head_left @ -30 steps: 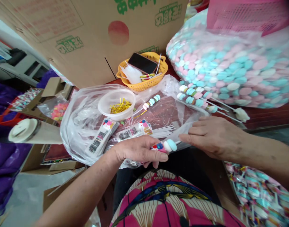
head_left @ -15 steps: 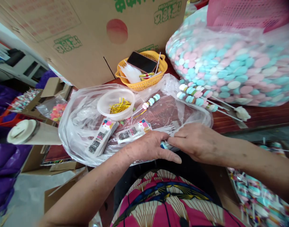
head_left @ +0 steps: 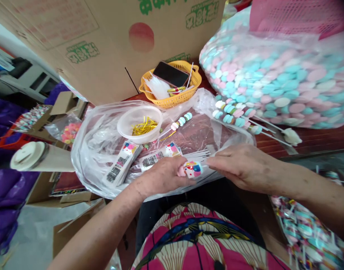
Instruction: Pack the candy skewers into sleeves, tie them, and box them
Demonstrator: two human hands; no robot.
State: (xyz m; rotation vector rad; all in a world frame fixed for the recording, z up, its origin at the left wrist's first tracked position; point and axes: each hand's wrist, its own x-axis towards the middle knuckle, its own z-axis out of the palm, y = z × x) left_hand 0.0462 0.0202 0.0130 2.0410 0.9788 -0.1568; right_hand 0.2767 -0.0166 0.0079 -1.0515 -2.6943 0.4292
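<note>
We gripped the candy stick in our left hand, just above the lap. Our right hand pinched its far end, fingers closed. Behind lay the plastic sheet and a bowl.

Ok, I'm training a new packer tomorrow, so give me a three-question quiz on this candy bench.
1. True or false: a black phone lies in the orange plastic basket.
2. What fills the white plastic bowl? A gold twist ties, B candies, C stickers.
3. Which hand grips the printed candy-skewer wrapper?

Key:
1. True.
2. A.
3. The left hand; the right hand pinches its end.
</note>
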